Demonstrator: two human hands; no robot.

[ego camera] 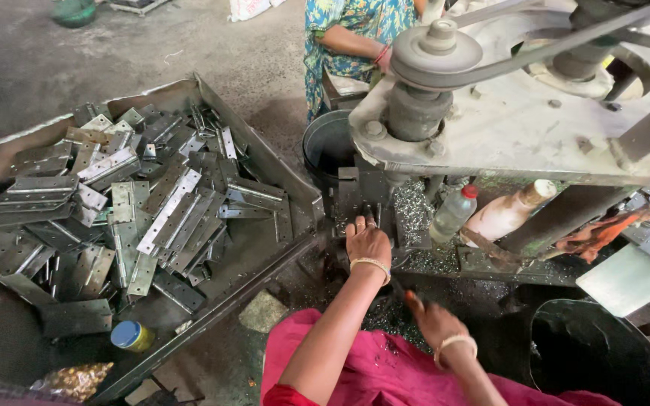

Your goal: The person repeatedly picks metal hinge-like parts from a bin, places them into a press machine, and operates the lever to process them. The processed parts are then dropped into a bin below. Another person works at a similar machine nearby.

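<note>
A large grey belt-driven machine (520,113) is seen filling the upper right, with a pulley (435,49) and belt on top and metal shavings (414,214) scattered at its base. To the left, a wide sheet-metal tray (265,162) is heaped with flat steel hinges (141,207); a small blue-lidded yellow jar (131,335) is set at its near edge. A black bucket (592,353) is placed at the lower right and a dark round tub (327,143) stands behind the machine; what either holds cannot be told. A pale pink bottle (507,214) and a clear red-capped bottle (453,213) are leaned against the machine's column. The left hand (367,239), bangled, is laid at the machine's work point with fingers extended onto a small metal piece (366,212), mostly hidden. The right hand (432,319) is held lower, blurred, its fingers curled; whether anything is gripped cannot be told. Another person in a patterned garment (344,37) is seen beyond
</note>
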